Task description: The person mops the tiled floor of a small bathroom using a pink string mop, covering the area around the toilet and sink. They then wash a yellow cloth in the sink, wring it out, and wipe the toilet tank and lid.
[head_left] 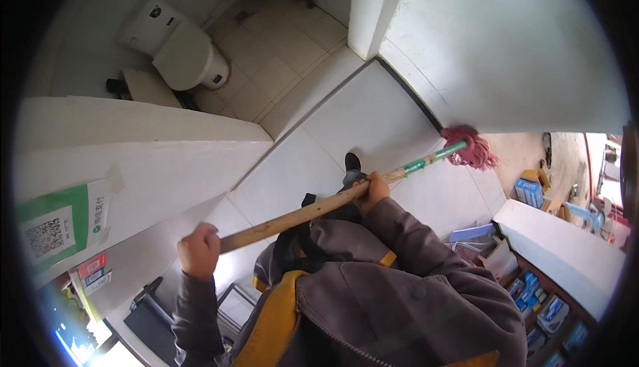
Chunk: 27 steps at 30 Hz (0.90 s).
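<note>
A mop slants across the view, its wooden handle [293, 219] running from lower left to upper right. My left hand [199, 251] is closed at the top end of the handle. Farther along, my right hand [375, 192] is wrapped round the wood, below a green section [429, 160] of the stick. The dark pink string mop head [470, 148] is at the far end, by the corner of the white wall on the right. It seems to rest on the floor, though the handle covers part of the strands.
A bathroom with a toilet [188, 60] opens at the far left, beyond a raised sill [313, 84]. White walls [146, 160] stand on both sides. Pale tiles [359, 110] lie ahead. At right are a blue box [529, 192] and shelves with small packages [529, 292]. My shoe [353, 161] shows below the handle.
</note>
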Each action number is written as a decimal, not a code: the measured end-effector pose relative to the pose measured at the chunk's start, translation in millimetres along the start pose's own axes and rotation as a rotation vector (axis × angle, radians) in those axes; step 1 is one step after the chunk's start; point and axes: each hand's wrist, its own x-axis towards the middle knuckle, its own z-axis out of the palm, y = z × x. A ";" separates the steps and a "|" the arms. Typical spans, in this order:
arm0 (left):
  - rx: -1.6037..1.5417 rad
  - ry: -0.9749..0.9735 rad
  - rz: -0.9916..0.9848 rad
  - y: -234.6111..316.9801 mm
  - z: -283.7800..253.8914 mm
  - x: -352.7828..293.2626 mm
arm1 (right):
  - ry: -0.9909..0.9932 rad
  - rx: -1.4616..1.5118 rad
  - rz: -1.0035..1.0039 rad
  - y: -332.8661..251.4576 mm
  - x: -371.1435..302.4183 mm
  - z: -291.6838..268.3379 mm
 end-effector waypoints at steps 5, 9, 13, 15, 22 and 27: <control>-0.116 0.111 -0.214 -61.6 -39.8 -15.1 | -0.120 -0.155 0.200 58.3 -52.1 14.9; -0.113 0.359 -0.243 -165.7 -78.2 -111.5 | -0.397 -0.326 0.288 134.1 -93.5 50.1; -0.185 0.731 -0.436 -195.2 -113.9 -186.5 | -0.654 -0.410 0.339 182.9 -141.5 85.3; -0.187 0.973 -0.510 -183.0 -140.2 -222.1 | -0.728 -0.425 0.397 193.8 -170.2 112.5; 0.739 1.024 -0.200 -22.1 -191.2 -223.8 | -0.782 -0.295 0.688 184.8 -181.1 190.2; 0.395 0.722 0.197 105.9 -183.9 -82.1 | -0.660 -0.017 0.945 171.5 -90.0 255.8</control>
